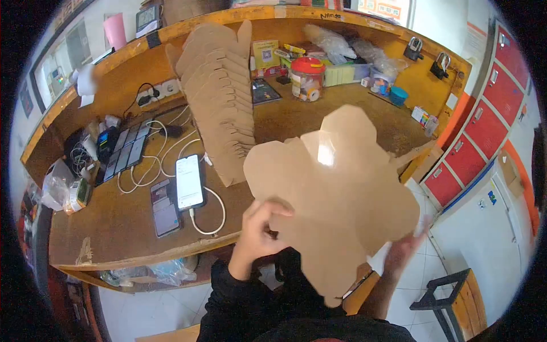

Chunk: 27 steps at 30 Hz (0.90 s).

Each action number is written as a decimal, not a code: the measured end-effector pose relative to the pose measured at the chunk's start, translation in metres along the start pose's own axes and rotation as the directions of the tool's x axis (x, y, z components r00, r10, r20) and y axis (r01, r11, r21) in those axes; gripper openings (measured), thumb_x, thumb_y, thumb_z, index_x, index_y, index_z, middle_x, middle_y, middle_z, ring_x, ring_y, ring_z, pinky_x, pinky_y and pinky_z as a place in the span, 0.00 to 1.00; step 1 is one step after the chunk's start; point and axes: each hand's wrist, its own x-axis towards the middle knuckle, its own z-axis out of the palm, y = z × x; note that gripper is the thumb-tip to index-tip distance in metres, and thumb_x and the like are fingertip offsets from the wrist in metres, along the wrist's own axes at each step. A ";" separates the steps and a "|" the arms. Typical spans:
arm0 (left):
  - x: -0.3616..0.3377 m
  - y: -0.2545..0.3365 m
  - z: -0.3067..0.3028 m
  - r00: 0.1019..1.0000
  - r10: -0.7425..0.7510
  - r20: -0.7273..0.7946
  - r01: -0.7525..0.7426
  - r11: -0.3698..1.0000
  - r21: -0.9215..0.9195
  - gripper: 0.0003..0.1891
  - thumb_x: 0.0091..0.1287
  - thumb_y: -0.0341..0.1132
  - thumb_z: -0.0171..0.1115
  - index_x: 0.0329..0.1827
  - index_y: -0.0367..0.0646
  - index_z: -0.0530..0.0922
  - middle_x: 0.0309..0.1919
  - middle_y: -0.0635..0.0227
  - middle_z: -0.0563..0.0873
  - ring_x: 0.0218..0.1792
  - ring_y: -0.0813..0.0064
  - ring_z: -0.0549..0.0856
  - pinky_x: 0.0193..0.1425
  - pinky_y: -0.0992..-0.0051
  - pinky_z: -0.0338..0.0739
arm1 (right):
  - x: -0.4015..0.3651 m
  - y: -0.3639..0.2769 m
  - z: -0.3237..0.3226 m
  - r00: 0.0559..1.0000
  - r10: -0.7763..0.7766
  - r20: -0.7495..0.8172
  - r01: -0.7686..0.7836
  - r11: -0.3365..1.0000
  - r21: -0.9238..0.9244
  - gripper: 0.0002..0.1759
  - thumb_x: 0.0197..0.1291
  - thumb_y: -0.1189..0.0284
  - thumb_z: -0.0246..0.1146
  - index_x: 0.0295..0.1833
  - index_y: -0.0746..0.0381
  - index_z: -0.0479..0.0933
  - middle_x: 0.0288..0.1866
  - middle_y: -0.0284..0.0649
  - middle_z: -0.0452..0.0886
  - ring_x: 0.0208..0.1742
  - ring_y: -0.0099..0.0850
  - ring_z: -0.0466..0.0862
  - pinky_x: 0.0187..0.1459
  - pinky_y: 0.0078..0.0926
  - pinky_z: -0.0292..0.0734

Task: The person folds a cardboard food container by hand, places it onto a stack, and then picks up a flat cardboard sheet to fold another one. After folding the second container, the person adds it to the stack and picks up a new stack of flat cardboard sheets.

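Observation:
A flat brown cardboard blank [336,194] with rounded flaps is held up in front of me, glare showing near its top. My left hand [265,225] grips its left edge, thumb over the front face. At the lower right edge, my right hand [401,251] is blurred and partly behind the cardboard, so its fingers are unclear. On the desk, a tall stack of folded cardboard pieces [219,102] stands to the left of the blank.
Left on the wooden desk [114,228] are a lit phone [189,181], a darker phone [165,208] and white cables. A red-lidded jar [307,80] stands at the back. Red lockers [481,119] and a stool [456,302] are at right.

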 end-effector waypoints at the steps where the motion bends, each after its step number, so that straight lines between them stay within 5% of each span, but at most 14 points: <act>1: 0.004 0.004 -0.007 0.999 -0.036 -0.014 0.036 0.999 -0.035 0.16 0.34 0.32 0.67 0.26 0.41 0.71 0.27 0.65 0.76 0.32 0.68 0.77 0.36 0.78 0.69 | 0.009 -0.010 -0.001 0.969 -0.241 0.043 0.245 0.946 -0.214 0.39 0.51 0.57 0.53 0.63 0.62 0.46 0.61 0.47 0.55 0.62 0.37 0.56 0.59 0.35 0.54; 2: 0.006 0.006 -0.014 0.999 -0.039 -0.021 0.039 0.999 -0.026 0.16 0.34 0.32 0.67 0.26 0.41 0.71 0.27 0.65 0.76 0.32 0.68 0.77 0.36 0.78 0.69 | 0.016 -0.024 0.002 0.880 -0.455 0.135 0.469 0.787 -0.401 0.39 0.52 0.53 0.50 0.63 0.61 0.45 0.62 0.47 0.55 0.63 0.38 0.56 0.60 0.36 0.54; 3: 0.007 0.007 -0.020 0.998 -0.053 0.017 0.054 0.998 -0.022 0.16 0.33 0.32 0.67 0.26 0.41 0.70 0.26 0.65 0.76 0.30 0.68 0.77 0.34 0.78 0.68 | 0.013 -0.040 0.018 0.881 -0.451 0.141 0.468 0.791 -0.393 0.39 0.52 0.53 0.50 0.63 0.61 0.45 0.62 0.47 0.55 0.63 0.38 0.56 0.60 0.36 0.54; 6: 0.019 0.015 -0.029 0.997 -0.025 0.070 0.024 1.000 0.006 0.17 0.35 0.33 0.69 0.25 0.41 0.69 0.23 0.65 0.73 0.26 0.70 0.75 0.30 0.78 0.67 | -0.024 -0.085 0.080 0.796 0.037 0.604 0.464 0.602 -0.650 0.37 0.52 0.62 0.55 0.63 0.62 0.45 0.61 0.48 0.57 0.59 0.38 0.63 0.56 0.34 0.61; 7: 0.024 0.020 -0.027 0.993 -0.044 0.114 0.043 0.999 0.014 0.18 0.36 0.35 0.70 0.24 0.41 0.69 0.23 0.65 0.73 0.26 0.70 0.75 0.30 0.78 0.67 | -0.029 -0.091 0.089 0.709 0.236 0.664 0.494 0.507 -0.707 0.37 0.52 0.65 0.57 0.63 0.62 0.45 0.60 0.48 0.58 0.57 0.39 0.66 0.54 0.34 0.63; 8: 0.028 0.026 -0.024 0.986 -0.060 0.157 0.057 0.998 0.020 0.19 0.37 0.37 0.72 0.24 0.41 0.69 0.23 0.65 0.73 0.25 0.70 0.74 0.29 0.79 0.66 | -0.025 -0.088 0.087 0.716 0.230 0.659 0.493 0.501 -0.711 0.37 0.52 0.65 0.57 0.63 0.62 0.45 0.60 0.48 0.58 0.57 0.39 0.66 0.54 0.34 0.63; 10: 0.035 0.044 -0.013 0.977 -0.080 0.199 0.065 0.995 0.081 0.19 0.40 0.39 0.71 0.27 0.40 0.70 0.24 0.66 0.73 0.29 0.72 0.76 0.33 0.80 0.68 | -0.012 -0.080 0.083 0.293 0.462 0.837 0.607 0.586 -0.537 0.33 0.49 0.72 0.59 0.60 0.64 0.53 0.57 0.50 0.62 0.51 0.41 0.72 0.51 0.33 0.66; 12: 0.039 0.055 0.012 0.948 -0.170 -0.269 0.023 0.881 -0.472 0.19 0.45 0.36 0.68 0.36 0.37 0.71 0.27 0.66 0.75 0.34 0.73 0.77 0.42 0.78 0.70 | -0.007 -0.083 0.091 0.354 0.422 0.835 0.506 0.665 -0.550 0.29 0.50 0.73 0.59 0.58 0.64 0.58 0.55 0.51 0.64 0.48 0.42 0.73 0.50 0.33 0.66; 15: 0.032 0.055 0.032 0.907 -0.132 -0.400 -0.014 0.940 -0.340 0.20 0.53 0.32 0.61 0.47 0.34 0.69 0.37 0.62 0.78 0.42 0.73 0.76 0.49 0.76 0.68 | -0.013 -0.070 0.085 0.508 0.345 0.789 0.305 0.785 -0.540 0.22 0.50 0.74 0.57 0.53 0.65 0.65 0.54 0.50 0.65 0.47 0.42 0.74 0.50 0.32 0.65; 19: 0.022 0.050 0.023 0.983 -0.133 -0.122 0.070 0.905 -0.421 0.16 0.58 0.28 0.53 0.49 0.31 0.70 0.47 0.55 0.75 0.47 0.68 0.76 0.49 0.73 0.68 | -0.014 -0.049 0.082 0.693 0.212 0.689 0.182 0.873 -0.453 0.21 0.46 0.74 0.60 0.48 0.69 0.67 0.50 0.42 0.69 0.51 0.33 0.69 0.52 0.28 0.61; 20: 0.021 0.052 0.019 0.983 -0.133 -0.123 0.070 0.904 -0.422 0.16 0.58 0.28 0.53 0.49 0.31 0.70 0.47 0.55 0.75 0.47 0.68 0.76 0.49 0.73 0.68 | -0.014 -0.049 0.085 0.693 0.212 0.689 0.184 0.872 -0.453 0.21 0.46 0.74 0.60 0.48 0.69 0.67 0.50 0.42 0.69 0.51 0.33 0.69 0.52 0.28 0.61; 22: 0.018 0.056 0.012 0.988 0.059 -0.141 -0.088 0.975 -0.204 0.14 0.57 0.28 0.52 0.46 0.33 0.73 0.46 0.54 0.76 0.45 0.65 0.77 0.48 0.73 0.69 | -0.015 -0.046 0.097 0.693 0.324 0.644 -0.136 0.936 -0.324 0.19 0.51 0.74 0.57 0.50 0.67 0.67 0.55 0.42 0.65 0.58 0.35 0.62 0.56 0.29 0.56; 25: 0.020 0.060 -0.001 0.968 0.234 -0.086 -0.230 0.972 0.051 0.16 0.58 0.36 0.53 0.45 0.36 0.75 0.48 0.52 0.74 0.46 0.63 0.76 0.49 0.71 0.67 | -0.019 -0.043 0.114 0.694 0.371 0.617 -0.341 0.924 -0.171 0.23 0.51 0.73 0.57 0.53 0.67 0.64 0.56 0.42 0.63 0.58 0.34 0.63 0.57 0.30 0.55; 27: 0.022 0.065 -0.015 0.978 0.190 -0.081 -0.189 0.982 0.019 0.18 0.58 0.41 0.52 0.46 0.37 0.75 0.49 0.51 0.73 0.46 0.63 0.76 0.50 0.71 0.66 | -0.020 -0.036 0.114 0.626 0.387 0.677 -0.352 0.915 -0.197 0.26 0.51 0.73 0.57 0.56 0.67 0.59 0.58 0.43 0.61 0.59 0.33 0.61 0.58 0.30 0.54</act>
